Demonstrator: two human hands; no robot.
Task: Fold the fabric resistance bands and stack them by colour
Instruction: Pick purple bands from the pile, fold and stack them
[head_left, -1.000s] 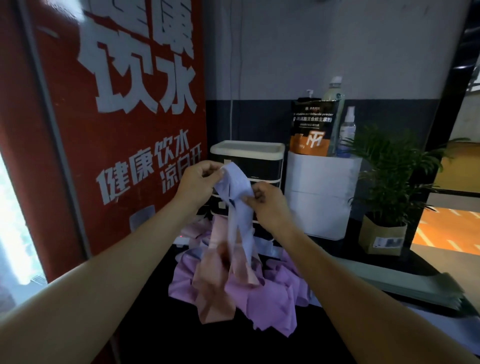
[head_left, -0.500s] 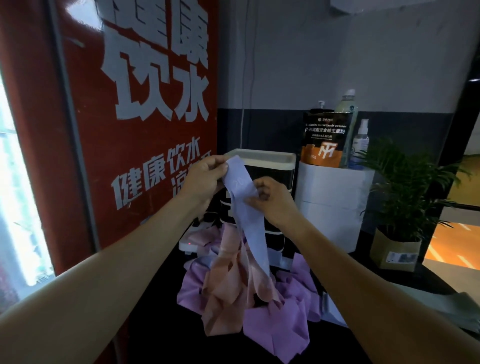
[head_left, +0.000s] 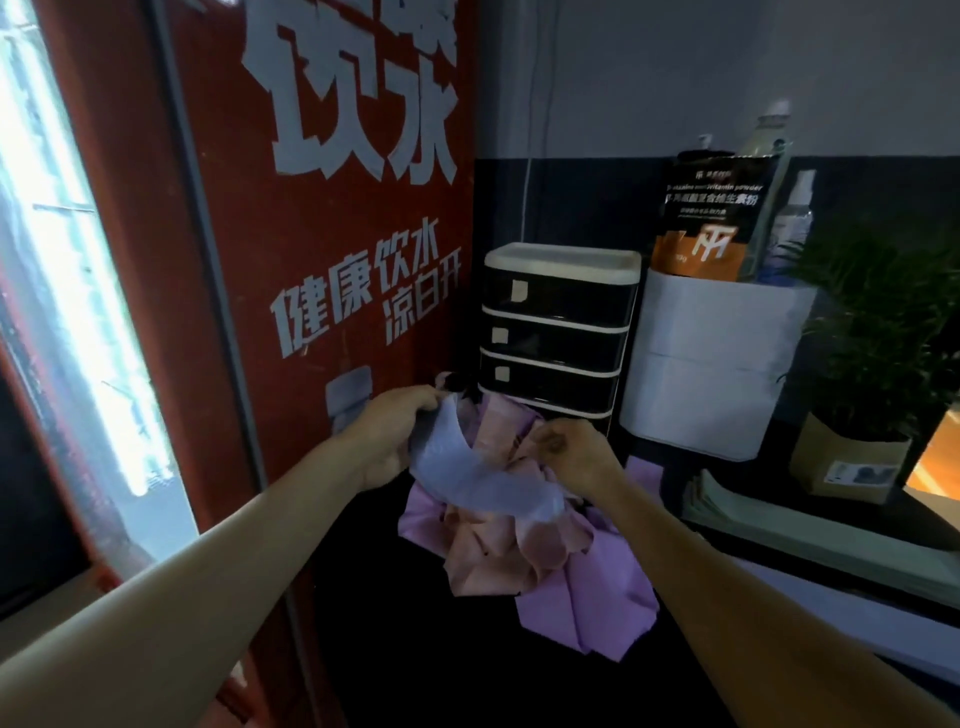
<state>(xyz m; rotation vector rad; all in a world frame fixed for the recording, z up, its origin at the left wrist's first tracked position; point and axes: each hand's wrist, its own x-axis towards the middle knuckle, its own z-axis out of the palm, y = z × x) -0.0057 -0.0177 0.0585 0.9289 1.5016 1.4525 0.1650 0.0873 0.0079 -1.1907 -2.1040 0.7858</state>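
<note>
A pale blue band (head_left: 470, 475) stretches in a sagging arc between my two hands, just above a loose heap of bands on the dark table. My left hand (head_left: 387, 434) grips its upper left end. My right hand (head_left: 569, 454) has its fingers curled over the band's right end, which is hidden beneath that hand. The heap holds peach-pink bands (head_left: 498, 551) in the middle and purple bands (head_left: 582, 608) spreading to the front right and left.
A black-and-white drawer unit (head_left: 558, 332) stands right behind the heap. Beside it is a white box (head_left: 711, 364) carrying a powder pouch (head_left: 709, 218) and bottles. A potted plant (head_left: 878, 332) stands at the right, a red poster wall (head_left: 332, 218) at the left, flat pale sheets (head_left: 779, 525) at the right.
Both hands have come down from in front of the drawer unit to just above the heap. The blue band, which hung down vertically, now lies spread sideways between the hands.
</note>
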